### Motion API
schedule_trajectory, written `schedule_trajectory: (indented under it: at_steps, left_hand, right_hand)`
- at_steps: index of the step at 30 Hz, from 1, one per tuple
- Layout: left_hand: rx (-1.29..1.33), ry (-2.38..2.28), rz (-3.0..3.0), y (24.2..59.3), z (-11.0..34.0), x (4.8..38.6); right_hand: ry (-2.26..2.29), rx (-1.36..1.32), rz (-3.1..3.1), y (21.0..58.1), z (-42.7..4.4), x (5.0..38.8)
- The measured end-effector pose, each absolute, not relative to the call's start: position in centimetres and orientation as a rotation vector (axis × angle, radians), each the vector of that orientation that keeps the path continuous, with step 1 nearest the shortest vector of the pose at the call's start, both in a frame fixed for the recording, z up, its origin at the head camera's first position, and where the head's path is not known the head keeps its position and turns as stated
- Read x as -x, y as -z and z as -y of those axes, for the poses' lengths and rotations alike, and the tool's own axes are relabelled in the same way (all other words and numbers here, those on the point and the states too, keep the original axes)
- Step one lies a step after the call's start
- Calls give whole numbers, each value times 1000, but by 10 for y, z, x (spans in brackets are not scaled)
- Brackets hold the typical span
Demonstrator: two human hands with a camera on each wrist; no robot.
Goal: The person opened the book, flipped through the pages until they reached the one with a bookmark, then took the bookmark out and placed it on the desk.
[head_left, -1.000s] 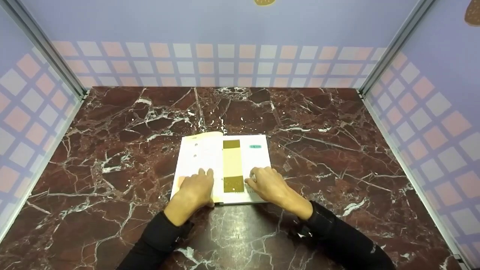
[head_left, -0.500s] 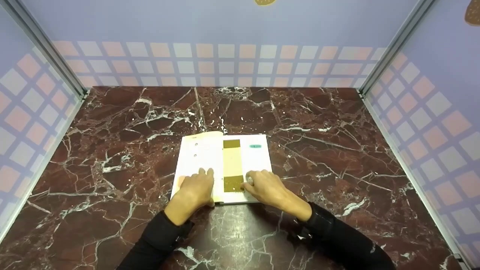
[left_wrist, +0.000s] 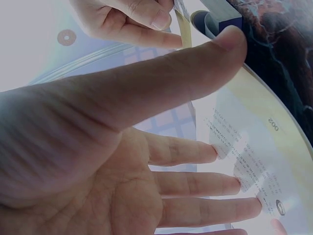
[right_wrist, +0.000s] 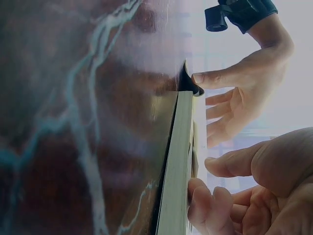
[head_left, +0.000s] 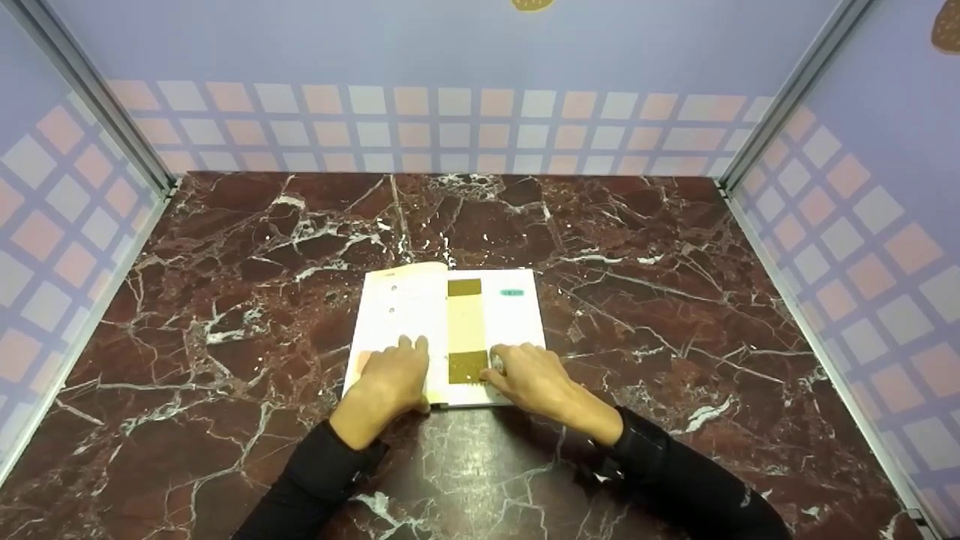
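A thick open book (head_left: pixel 517 319) lies on the table, its right page showing a brown and yellow strip beside the spine. My left hand (head_left: pixel 386 379) presses the left page (head_left: pixel 416 319) with straight fingers; its thumb reaches the book's lower edge in the left wrist view. On the lower right page rests my right hand (head_left: pixel 532 379), fingers curled, thumb pointing toward the spine. Nothing shows between those fingers in the right wrist view, where the book's page block (right_wrist: pixel 177 171) stands beside them. The undersides of the right fingertips are hidden in the head view.
Dark red marbled tabletop (head_left: pixel 225 300) surrounds the book. A checked back wall (head_left: pixel 450 127) and side walls (head_left: pixel 847 187) enclose the table. Black sleeves (head_left: pixel 315 472) cover both forearms.
My right hand has slid a little left across the right page, bringing its thumb to the brown strip's edge. The left hand and the book have stayed in place.
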State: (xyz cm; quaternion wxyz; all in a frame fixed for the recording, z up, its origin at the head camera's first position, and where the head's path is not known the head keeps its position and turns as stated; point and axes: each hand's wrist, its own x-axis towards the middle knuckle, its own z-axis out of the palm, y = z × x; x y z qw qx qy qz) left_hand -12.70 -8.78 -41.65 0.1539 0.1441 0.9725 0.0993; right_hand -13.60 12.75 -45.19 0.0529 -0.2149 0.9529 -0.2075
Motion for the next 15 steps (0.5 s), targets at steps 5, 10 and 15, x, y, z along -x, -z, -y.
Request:
schedule_trajectory:
  at_steps: [5, 10, 15]
  left_hand:
    - [-417, -288, -2787, 417, 88, 127]
    - [-419, -286, -2785, 417, 88, 127]
    - [-418, -287, -2778, 416, 88, 127]
  right_hand:
    - [661, 641, -2860, 452, -126, 136]
    - [759, 621, -2827, 453, -125, 137]
    - [901, 595, -2766, 455, -125, 140]
